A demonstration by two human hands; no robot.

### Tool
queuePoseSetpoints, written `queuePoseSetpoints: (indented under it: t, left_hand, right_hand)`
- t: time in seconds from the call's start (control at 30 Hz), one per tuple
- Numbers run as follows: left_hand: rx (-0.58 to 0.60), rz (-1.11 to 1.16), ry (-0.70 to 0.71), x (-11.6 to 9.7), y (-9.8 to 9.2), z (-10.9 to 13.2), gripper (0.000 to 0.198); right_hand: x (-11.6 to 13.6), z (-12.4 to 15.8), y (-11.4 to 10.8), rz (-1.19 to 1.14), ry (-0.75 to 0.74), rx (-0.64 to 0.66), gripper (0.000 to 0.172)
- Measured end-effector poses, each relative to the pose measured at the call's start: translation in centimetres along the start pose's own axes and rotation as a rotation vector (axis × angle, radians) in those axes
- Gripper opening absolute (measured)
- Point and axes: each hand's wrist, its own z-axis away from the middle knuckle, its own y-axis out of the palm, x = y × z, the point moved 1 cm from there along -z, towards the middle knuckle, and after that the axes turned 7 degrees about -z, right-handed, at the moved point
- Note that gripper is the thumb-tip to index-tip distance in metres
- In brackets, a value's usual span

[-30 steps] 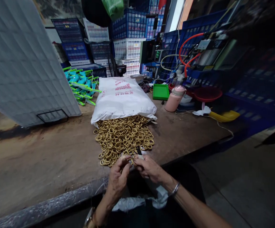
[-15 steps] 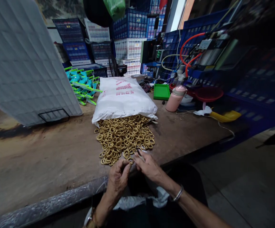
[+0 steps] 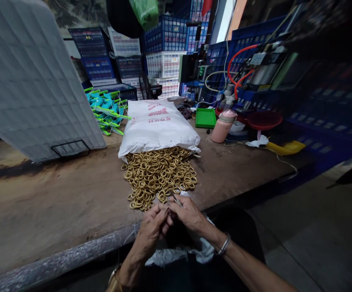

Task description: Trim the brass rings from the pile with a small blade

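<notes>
Red print on white sack [image 3: 157,125], 3 rows or so, too blurred to read; small labels on stacked crates [image 3: 165,61] at back, unreadable too. No other legible writing. Left hand [image 3: 151,229] curled shut at near table [image 3: 57,202] edge, fingertips pressed vs. those of right hand [image 3: 189,215]; whatever pinched in left grip hidden, cannot tell. Right grip closed on thin dark tool [image 3: 177,199], tip poking up just past fingers. Both hands touching near fringe of brass rings [image 3: 159,174], loose pile spilling from sack mouth toward table edge, far too many to count. Near edge wrapped in clear film [image 3: 72,259], running diag. lower left to centre. Wide bare wood left of pile, narrower bare strip to right, up to table's right edge. Left side hemmed by big grey gridded panel [image 3: 32,81] leaning on table. Counted: 1 sack, 1 pile, 2 hands, 1 pink bottle [image 3: 223,126], 1 green tray [image 3: 205,117], 1 red basin [image 3: 262,119], 1 yellow scoop [image 3: 285,148], 1 heap of teal/green plastic parts [image 3: 105,109] behind panel. Bottle, tray, basin, scoop well apart from hands, far right of sack. 1 metal bracelet [image 3: 224,244] on right wrist, 1 watch [image 3: 115,278] on left. Crumpled white plastic [image 3: 178,255] below hands, off table.
</notes>
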Motion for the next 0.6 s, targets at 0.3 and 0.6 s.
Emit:
queuePoseSetpoints:
  t: [0.3,0.6]
  left_hand:
    - [-0.025,0.025,-0.049,-0.5,0.5,0.3,0.028]
    - [-0.124,-0.1,-0.009,-0.5,0.5,0.0,0.031]
  right_hand:
    - [0.1,-0.1,-0.3,-0.016,0.037,-0.024,0.023]
    - [-0.4,1.3,-0.4,0.63,-0.134,0.064,0.011]
